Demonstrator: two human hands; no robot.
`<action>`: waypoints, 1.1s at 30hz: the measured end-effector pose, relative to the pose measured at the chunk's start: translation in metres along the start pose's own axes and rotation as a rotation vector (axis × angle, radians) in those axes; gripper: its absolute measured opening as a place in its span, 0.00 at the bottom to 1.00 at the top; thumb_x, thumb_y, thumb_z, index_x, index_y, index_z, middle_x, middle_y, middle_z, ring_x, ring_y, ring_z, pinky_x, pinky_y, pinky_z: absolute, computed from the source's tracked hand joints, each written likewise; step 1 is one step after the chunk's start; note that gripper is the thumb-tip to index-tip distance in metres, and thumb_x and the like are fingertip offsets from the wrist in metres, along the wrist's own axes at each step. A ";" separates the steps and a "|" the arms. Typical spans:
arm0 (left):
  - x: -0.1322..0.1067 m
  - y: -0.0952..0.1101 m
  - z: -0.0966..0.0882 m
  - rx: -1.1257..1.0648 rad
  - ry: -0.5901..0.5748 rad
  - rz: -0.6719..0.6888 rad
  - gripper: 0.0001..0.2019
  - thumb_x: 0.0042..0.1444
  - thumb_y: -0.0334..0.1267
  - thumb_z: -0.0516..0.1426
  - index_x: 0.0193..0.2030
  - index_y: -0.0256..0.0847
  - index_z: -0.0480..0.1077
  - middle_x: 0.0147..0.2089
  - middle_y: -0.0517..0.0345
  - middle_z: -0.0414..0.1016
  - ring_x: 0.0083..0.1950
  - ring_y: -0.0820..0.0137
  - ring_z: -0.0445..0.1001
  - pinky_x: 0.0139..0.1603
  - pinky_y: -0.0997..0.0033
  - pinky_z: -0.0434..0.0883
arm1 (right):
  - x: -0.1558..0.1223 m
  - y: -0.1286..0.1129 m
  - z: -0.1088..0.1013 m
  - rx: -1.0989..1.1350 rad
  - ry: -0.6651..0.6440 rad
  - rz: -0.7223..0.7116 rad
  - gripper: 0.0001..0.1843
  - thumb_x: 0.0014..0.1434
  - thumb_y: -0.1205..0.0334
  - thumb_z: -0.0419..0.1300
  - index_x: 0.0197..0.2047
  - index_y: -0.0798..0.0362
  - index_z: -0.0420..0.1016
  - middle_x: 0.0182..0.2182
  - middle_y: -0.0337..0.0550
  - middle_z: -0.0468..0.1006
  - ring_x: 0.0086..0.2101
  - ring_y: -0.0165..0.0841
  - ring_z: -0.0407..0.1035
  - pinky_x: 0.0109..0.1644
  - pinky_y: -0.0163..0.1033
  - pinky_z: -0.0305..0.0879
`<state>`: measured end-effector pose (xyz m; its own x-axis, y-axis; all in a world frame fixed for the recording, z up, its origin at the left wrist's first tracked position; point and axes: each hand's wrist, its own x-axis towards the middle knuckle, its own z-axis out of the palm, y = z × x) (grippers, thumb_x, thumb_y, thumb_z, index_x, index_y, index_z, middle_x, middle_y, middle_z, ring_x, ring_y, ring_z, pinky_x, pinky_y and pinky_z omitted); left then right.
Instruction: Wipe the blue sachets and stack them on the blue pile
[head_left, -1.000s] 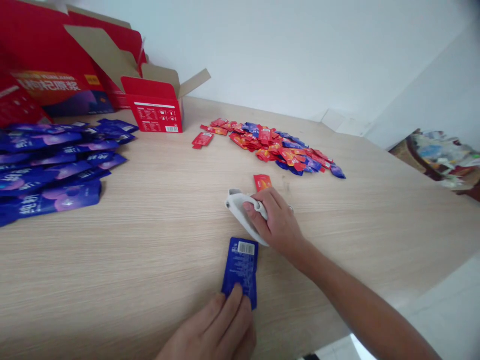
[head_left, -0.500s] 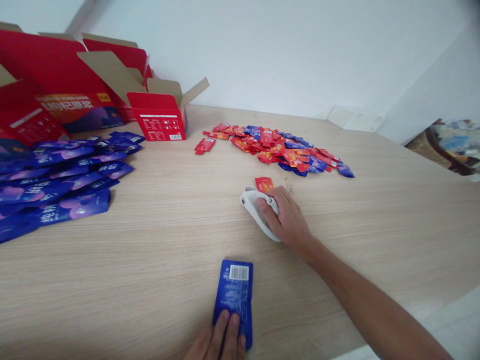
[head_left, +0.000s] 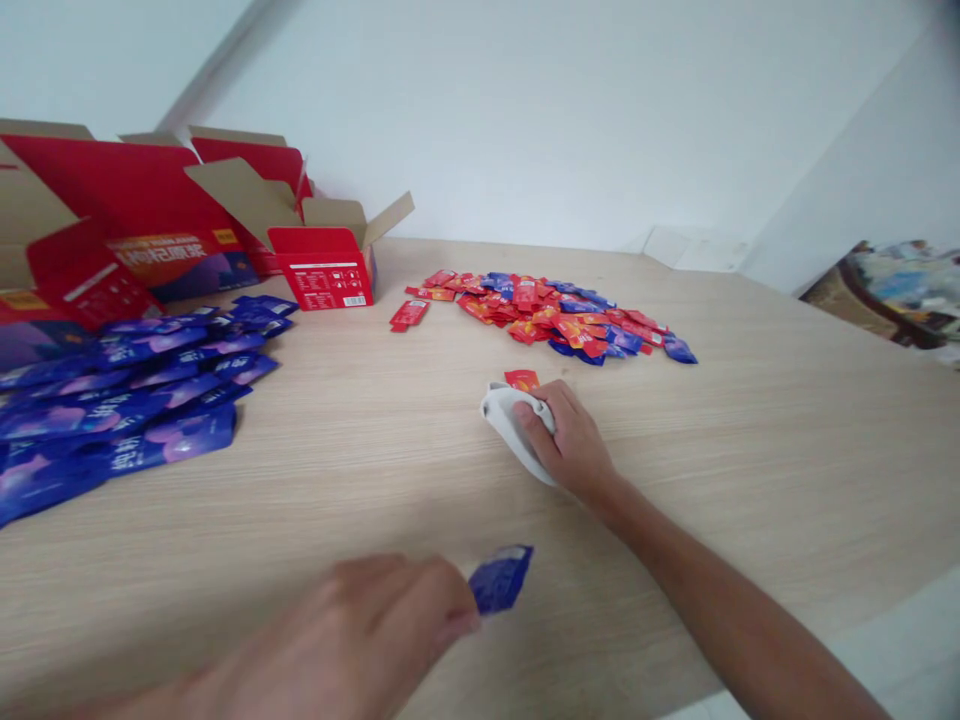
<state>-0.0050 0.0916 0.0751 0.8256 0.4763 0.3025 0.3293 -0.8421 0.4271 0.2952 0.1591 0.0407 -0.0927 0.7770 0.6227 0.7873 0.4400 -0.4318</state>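
Pinched in my left hand [head_left: 375, 630] is a blue pouch [head_left: 501, 580], raised off the table and tilted, with part of it hidden behind the fingers. My right hand [head_left: 574, 440] is closed on a folded white cloth [head_left: 517, 430] that rests on the tabletop. Just beyond the cloth lies a single red-orange sachet [head_left: 522, 379], partly covered by it. Farther back is a heap of red and blue sachets [head_left: 555, 315].
Overlapping blue pouches [head_left: 172, 390] lie on the left of the wooden table [head_left: 360, 470]. Behind them stand open red boxes [head_left: 322, 265]. One loose red sachet [head_left: 409, 315] is left of the heap. A white wall [head_left: 525, 120] bounds the back.
The blue pouch lay flat under my left fingers; now my left hand has it gripped, lifted and tilted. My right hand and the cloth have barely moved. The view has tipped slightly upward.
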 end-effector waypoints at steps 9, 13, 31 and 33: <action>0.060 -0.055 -0.051 -0.671 -0.410 -0.481 0.19 0.70 0.54 0.52 0.43 0.39 0.70 0.30 0.65 0.70 0.27 0.75 0.69 0.26 0.77 0.65 | 0.001 0.006 -0.004 -0.024 0.039 0.035 0.12 0.75 0.51 0.52 0.47 0.50 0.70 0.41 0.46 0.73 0.42 0.40 0.70 0.48 0.46 0.67; 0.060 -0.087 -0.022 -0.446 -0.451 -0.300 0.19 0.71 0.50 0.51 0.41 0.38 0.75 0.33 0.61 0.74 0.32 0.73 0.72 0.34 0.76 0.68 | 0.001 0.006 -0.003 -0.015 0.032 0.021 0.12 0.74 0.51 0.53 0.48 0.50 0.69 0.40 0.46 0.73 0.42 0.41 0.70 0.47 0.47 0.67; -0.054 0.001 0.055 0.623 0.071 0.233 0.25 0.65 0.57 0.60 0.62 0.45 0.73 0.57 0.58 0.80 0.60 0.69 0.72 0.68 0.69 0.62 | -0.006 -0.011 0.004 0.034 -0.070 -0.063 0.09 0.73 0.55 0.55 0.47 0.50 0.71 0.40 0.47 0.77 0.41 0.39 0.72 0.45 0.45 0.69; -0.063 -0.004 0.063 0.635 0.105 0.273 0.26 0.63 0.54 0.63 0.64 0.46 0.72 0.59 0.56 0.79 0.62 0.66 0.73 0.70 0.66 0.64 | -0.008 -0.017 0.005 0.051 -0.083 -0.077 0.08 0.73 0.55 0.56 0.47 0.50 0.72 0.40 0.47 0.77 0.41 0.39 0.72 0.45 0.44 0.70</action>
<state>-0.0296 0.0491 0.0011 0.8789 0.2212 0.4227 0.3467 -0.9048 -0.2474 0.2792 0.1475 0.0399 -0.2036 0.7734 0.6003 0.7440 0.5208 -0.4185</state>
